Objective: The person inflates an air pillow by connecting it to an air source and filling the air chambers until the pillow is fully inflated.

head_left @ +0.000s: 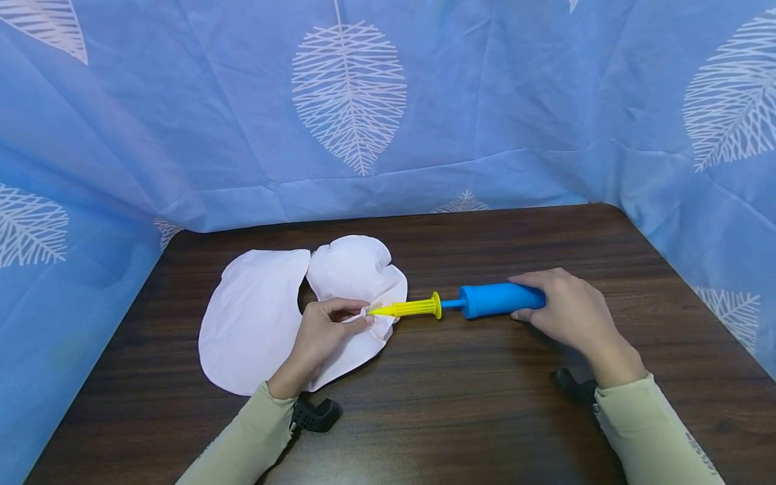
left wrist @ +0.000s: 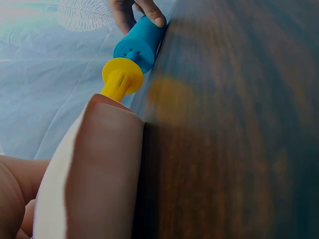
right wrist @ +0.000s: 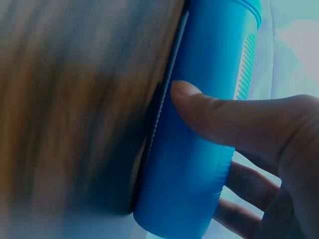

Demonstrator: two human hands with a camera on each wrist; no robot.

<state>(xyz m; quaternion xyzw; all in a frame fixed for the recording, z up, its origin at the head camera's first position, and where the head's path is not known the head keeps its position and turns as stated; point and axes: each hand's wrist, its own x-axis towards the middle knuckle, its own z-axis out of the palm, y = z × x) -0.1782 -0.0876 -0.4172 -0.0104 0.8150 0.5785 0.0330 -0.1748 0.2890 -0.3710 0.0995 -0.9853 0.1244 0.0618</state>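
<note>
A pale, U-shaped inflatable neck pillow (head_left: 248, 316) lies on the table, left of centre, partly puffed and wrinkled on its right lobe. My left hand (head_left: 324, 330) pinches its small valve between thumb and fingers, right at the tip of the yellow nozzle (head_left: 415, 308) of a hand pump. The pump's blue barrel (head_left: 500, 300) lies to the right, joined to the yellow part by a short blue rod. Around the barrel's far end curls my right hand (head_left: 572, 306). In the right wrist view the thumb (right wrist: 214, 117) presses across the barrel, fingers on the other side.
The dark wooden table (head_left: 461, 411) has its back edge against a blue curtain (head_left: 521, 87) with white leaf prints, which also hangs along both sides. Black wrist-worn devices (head_left: 316, 415) sit below both hands.
</note>
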